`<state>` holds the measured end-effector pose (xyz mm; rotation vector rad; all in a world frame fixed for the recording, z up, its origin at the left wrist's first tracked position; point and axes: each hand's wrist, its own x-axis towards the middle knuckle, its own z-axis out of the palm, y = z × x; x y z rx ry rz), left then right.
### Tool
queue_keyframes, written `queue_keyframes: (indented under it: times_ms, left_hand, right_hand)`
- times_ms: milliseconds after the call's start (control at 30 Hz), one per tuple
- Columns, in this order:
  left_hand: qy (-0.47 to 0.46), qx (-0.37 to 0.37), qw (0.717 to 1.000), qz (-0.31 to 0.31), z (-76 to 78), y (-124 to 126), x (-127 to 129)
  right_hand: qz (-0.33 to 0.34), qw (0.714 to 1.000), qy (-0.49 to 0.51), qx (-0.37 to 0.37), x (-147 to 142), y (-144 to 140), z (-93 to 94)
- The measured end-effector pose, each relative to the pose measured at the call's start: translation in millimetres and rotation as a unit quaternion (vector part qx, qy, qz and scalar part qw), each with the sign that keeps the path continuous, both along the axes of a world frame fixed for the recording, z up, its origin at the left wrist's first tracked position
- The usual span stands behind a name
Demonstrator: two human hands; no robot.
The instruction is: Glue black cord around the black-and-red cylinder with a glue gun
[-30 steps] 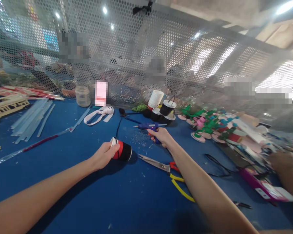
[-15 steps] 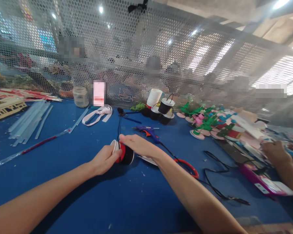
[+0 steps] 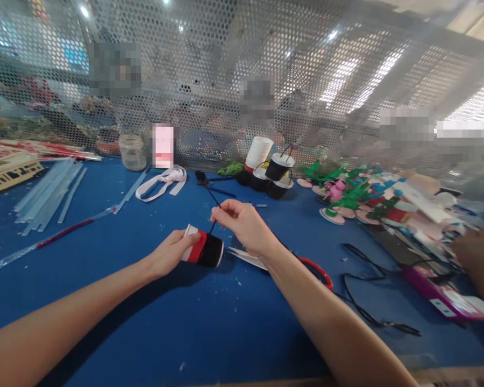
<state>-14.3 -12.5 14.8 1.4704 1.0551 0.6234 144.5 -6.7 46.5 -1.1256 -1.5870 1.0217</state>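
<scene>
My left hand (image 3: 170,252) grips a small paper cup (image 3: 204,250) lying on its side on the blue table (image 3: 153,322); the cup is white, red and black. My right hand (image 3: 244,224) hovers just above the cup and pinches a thin black cord (image 3: 213,199) between thumb and forefinger. The cord runs from the cup up toward the back of the table. Scissors with red handles (image 3: 312,267) lie under my right forearm, blades pointing at the cup.
Finished black and white cups (image 3: 275,171) stand at the back by a perforated metal screen (image 3: 242,80). Clear glue sticks (image 3: 48,191) lie at left, a white ribbon (image 3: 161,183) beyond. Colourful foam pieces (image 3: 363,201) pile at right, where another person's hand (image 3: 474,252) works.
My right hand let go of the blue glue gun, came over to the cup and lifted, pinching the black cord. The left hand kept hold of the cup.
</scene>
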Motion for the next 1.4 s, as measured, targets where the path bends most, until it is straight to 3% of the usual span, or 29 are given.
queue_keyframes:
  times_ms: [133,267,500,900,1400]
  left_hand:
    - [-0.054,-0.049,0.997,0.034,-4.1,3,0]
    - [-0.043,-0.059,0.997,0.021,-3.6,1,2]
    - [-0.006,0.004,1.0,-0.026,5.7,-9,4]
    - [0.018,0.076,0.995,-0.066,3.1,-14,-1]
    - [0.023,0.159,0.983,-0.085,7.6,-17,-1]
  right_hand:
    - [-0.025,0.999,-0.02,0.02,4,0,5.0]
    - [-0.038,0.997,-0.053,0.033,5,2,1.2]
    - [-0.036,0.993,-0.102,0.046,6,9,-9.9]
    - [-0.02,0.99,-0.14,0.023,3,7,-10.7]
    - [0.019,0.989,-0.144,-0.025,-2,5,-17.0]
